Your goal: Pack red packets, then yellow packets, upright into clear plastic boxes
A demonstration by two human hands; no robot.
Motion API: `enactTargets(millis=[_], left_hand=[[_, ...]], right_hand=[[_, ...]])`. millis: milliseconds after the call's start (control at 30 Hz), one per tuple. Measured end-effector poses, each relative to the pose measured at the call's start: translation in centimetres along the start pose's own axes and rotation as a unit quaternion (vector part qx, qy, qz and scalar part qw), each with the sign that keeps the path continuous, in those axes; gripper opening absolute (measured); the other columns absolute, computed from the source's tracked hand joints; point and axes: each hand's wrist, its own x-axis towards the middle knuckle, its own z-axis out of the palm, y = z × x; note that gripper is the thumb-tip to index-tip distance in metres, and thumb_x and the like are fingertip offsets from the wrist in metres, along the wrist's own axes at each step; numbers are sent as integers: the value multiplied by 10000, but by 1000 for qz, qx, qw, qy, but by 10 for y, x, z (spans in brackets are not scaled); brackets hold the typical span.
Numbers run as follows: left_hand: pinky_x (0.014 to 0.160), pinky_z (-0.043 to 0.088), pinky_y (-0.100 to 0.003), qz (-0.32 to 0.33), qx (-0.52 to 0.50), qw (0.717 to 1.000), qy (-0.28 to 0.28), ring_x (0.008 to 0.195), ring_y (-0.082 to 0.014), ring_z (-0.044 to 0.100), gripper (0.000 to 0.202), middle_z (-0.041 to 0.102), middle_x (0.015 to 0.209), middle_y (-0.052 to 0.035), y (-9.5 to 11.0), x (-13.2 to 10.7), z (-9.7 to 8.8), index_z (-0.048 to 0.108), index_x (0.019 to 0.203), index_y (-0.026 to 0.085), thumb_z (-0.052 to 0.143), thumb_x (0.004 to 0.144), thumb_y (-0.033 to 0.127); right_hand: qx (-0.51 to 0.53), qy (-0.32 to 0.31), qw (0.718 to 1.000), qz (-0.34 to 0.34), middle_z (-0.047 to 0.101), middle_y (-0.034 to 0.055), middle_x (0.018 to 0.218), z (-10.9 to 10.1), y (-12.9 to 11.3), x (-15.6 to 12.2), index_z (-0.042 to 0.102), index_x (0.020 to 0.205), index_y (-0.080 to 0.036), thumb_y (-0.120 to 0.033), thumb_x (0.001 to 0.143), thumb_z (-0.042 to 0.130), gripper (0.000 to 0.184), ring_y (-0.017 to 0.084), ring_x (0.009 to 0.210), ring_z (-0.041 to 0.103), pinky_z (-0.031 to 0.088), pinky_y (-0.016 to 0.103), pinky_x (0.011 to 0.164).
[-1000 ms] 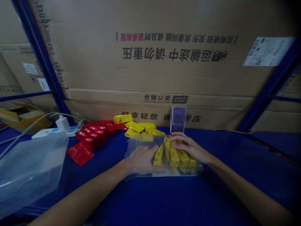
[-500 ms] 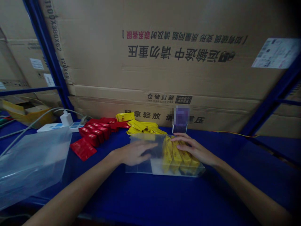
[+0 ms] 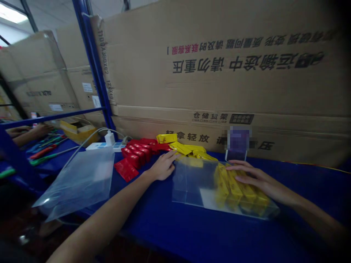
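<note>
My left hand (image 3: 163, 166) reaches to the near edge of a loose pile of yellow packets (image 3: 189, 149), fingers stretched forward and slightly blurred. Whether its fingertips touch a packet I cannot tell. My right hand (image 3: 253, 178) lies with fingers apart on a clear plastic bag (image 3: 189, 190). Inside that bag, a row of yellow packets (image 3: 237, 190) stands side by side towards the right end, along with something white and flat (image 3: 208, 199). Left of my left hand sit red packets (image 3: 136, 152) in rows, one lying flat in front.
More clear plastic bags (image 3: 82, 180) lie at the left table edge, near a white power strip (image 3: 95, 146) with a plugged-in charger. A phone (image 3: 237, 146) leans on the big cardboard box (image 3: 153, 91). Another person's hands (image 3: 34, 132) show far left, beyond a blue post (image 3: 94, 62).
My left hand has moved off the clear bag to the yellow pile. My right hand stays on the bag. The view has swung left, bringing another person's hands into sight.
</note>
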Motion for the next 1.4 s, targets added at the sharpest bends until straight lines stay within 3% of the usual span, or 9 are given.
enactTargets(millis=[100,200,367,500,667,767,833,1033,1400], left_hand=[[1028,377,-434,-36,39,998,-35,1246,-255,451,484,505,1343,-111,7,-2,-4,452,1337,176,462,853,166],[973,389,-435,-63,90,994,-11,1110,-271,506,418,569,1159,-107,13,-4,-10,525,1272,195,497,858,248],[945,393,-476,-92,108,990,2,1157,-325,457,496,486,1265,-119,11,-10,-9,543,1285,238,575,811,380],[929,415,-471,-104,59,993,-21,1040,-297,540,448,564,1159,-110,-1,-10,-10,570,1262,216,530,841,364],[964,395,-414,-82,-103,986,100,1027,-260,542,336,623,1051,-102,-14,-10,-27,658,1055,141,433,831,248],[837,449,-354,-44,-280,958,50,881,-217,579,312,654,930,-65,-13,-12,-31,652,946,140,406,768,210],[737,461,-313,-32,-335,941,8,775,-197,587,284,658,838,-54,-9,-12,-30,642,884,132,420,721,202],[731,469,-319,-17,-389,921,14,793,-223,620,323,683,832,-102,-6,-9,-22,649,809,107,372,702,238],[828,450,-361,-38,-374,913,158,911,-257,592,306,660,939,-94,0,-10,-32,615,815,136,385,667,274]], right_hand=[[2,1,1000,10,423,-34,1463,0,9,2,648,1166,-432,-525,841,571,347,293,1381,345,290,436,1136],[-3,2,1000,14,474,-22,1439,-5,25,7,670,1149,-434,-534,803,595,367,300,1380,347,295,418,1131],[-7,28,999,45,598,27,1318,-18,52,15,741,1007,-452,-585,693,654,352,332,1342,401,346,419,1091],[-21,45,999,14,559,-10,1358,-20,40,6,707,1082,-442,-546,796,590,326,296,1391,328,223,445,1155],[-4,37,999,10,516,-6,1385,-17,25,1,698,1108,-406,-513,825,602,317,301,1369,361,238,449,1148],[1,33,999,6,496,-6,1396,-18,29,2,686,1120,-414,-490,843,601,300,287,1375,351,221,454,1152],[5,30,1000,5,491,-3,1398,-19,31,3,685,1122,-410,-485,846,601,298,285,1375,349,224,452,1150],[6,32,999,7,492,17,1410,-19,29,2,691,1130,-375,-498,833,605,333,303,1374,352,245,459,1140],[-7,23,1000,11,514,1,1389,-21,19,0,691,1105,-396,-502,835,597,305,300,1355,386,248,445,1138]])
